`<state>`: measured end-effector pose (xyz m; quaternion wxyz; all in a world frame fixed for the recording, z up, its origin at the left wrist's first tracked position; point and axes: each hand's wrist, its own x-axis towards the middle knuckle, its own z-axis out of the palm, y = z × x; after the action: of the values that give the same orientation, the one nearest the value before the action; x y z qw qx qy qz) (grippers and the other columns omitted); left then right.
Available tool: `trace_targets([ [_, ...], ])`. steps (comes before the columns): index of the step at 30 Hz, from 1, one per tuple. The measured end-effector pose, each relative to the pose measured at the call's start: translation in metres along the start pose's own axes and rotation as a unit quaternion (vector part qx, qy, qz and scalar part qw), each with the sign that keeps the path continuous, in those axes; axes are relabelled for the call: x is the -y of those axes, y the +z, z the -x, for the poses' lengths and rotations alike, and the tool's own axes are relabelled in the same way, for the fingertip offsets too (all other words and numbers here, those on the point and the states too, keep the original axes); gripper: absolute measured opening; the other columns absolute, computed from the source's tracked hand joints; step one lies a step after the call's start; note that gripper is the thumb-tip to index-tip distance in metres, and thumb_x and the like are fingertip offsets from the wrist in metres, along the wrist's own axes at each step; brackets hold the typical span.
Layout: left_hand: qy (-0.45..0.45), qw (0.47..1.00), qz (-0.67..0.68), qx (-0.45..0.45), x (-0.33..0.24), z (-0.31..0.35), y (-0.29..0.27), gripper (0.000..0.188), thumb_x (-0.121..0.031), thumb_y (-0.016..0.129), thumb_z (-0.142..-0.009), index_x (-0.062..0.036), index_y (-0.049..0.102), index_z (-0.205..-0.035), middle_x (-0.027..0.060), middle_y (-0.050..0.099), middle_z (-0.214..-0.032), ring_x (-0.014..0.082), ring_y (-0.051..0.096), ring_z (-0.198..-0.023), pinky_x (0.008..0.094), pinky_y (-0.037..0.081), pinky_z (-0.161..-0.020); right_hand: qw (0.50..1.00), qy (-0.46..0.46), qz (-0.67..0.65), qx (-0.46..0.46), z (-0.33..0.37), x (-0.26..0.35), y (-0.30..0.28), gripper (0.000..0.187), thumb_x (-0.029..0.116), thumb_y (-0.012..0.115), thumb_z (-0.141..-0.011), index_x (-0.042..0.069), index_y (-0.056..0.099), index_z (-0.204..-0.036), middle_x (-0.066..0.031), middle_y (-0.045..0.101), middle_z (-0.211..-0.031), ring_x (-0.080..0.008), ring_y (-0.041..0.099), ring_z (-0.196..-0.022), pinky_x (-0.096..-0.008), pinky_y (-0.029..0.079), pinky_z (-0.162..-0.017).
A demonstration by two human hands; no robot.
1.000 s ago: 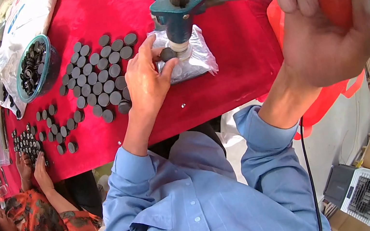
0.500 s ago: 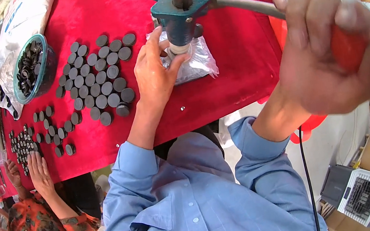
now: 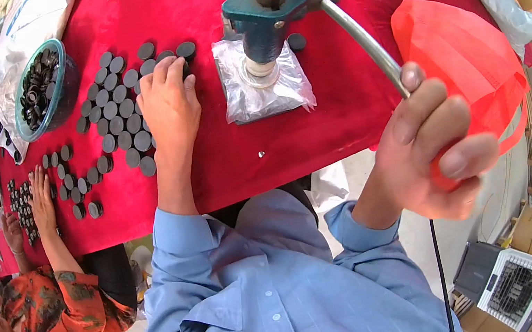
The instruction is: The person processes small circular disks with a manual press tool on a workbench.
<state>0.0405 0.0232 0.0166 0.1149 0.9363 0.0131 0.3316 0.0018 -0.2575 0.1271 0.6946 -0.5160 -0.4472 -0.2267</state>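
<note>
My left hand (image 3: 169, 105) was over the right side of the black discs (image 3: 119, 124), palm down, its fingers bent and its thumb a little apart from the forefinger. A dark disc showed in that gap, but I cannot tell whether I had hold of it or was only touching it. The discs lay spread on the red cloth (image 3: 341, 111), most of them close together or touching, to the left of the press (image 3: 264, 18).

My right hand (image 3: 430, 145) was curled round the red grip (image 3: 446, 172) at the end of the lever (image 3: 363, 38), the fingers bent well in so that only part of the red showed. The lever sloped down from the press toward me. The white tip (image 3: 261, 67) of the press stood over the clear plastic (image 3: 296, 90) on its base, and one loose disc (image 3: 297, 42) lay just beyond, right of the press column.

Farther left stood a teal basin (image 3: 69, 76) full of black parts (image 3: 39, 91), beside a white sack (image 3: 38, 24). Near it, a co-worker's hands (image 3: 43, 207) were at a patch of small pieces (image 3: 22, 207). A red bag (image 3: 463, 59) sat at the right edge of the cloth.
</note>
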Motion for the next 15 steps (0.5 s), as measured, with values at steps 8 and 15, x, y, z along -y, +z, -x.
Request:
trace_targets([
  [8,-0.061,0.989,0.115,0.074,0.005,0.007,0.020,0.035,-0.008,0.078,-0.076,-0.0072,0.073,-0.111,0.0103,0.069,-0.105,0.0324,0.064,-0.098,0.0423,0.051,-0.086,0.999,-0.017,0.030,-0.024,0.018,-0.012,-0.012,0.034,0.049,0.045,-0.102,0.016,0.053,-0.100,-0.0049,0.051,-0.077,-0.0257,0.056,-0.077,-0.0530,0.036,-0.104],
  [15,-0.089,0.961,0.257,0.044,-0.020,0.009,0.004,0.042,-0.010,0.084,-0.072,-0.0058,0.072,-0.112,0.0125,0.072,-0.094,0.0266,0.070,-0.088,0.0374,0.055,-0.075,0.999,-0.037,0.014,0.028,-0.032,-0.017,-0.021,0.044,0.048,0.046,-0.101,0.004,0.054,-0.100,-0.0080,0.049,-0.073,-0.0226,0.049,-0.065,-0.0470,0.041,-0.078],
])
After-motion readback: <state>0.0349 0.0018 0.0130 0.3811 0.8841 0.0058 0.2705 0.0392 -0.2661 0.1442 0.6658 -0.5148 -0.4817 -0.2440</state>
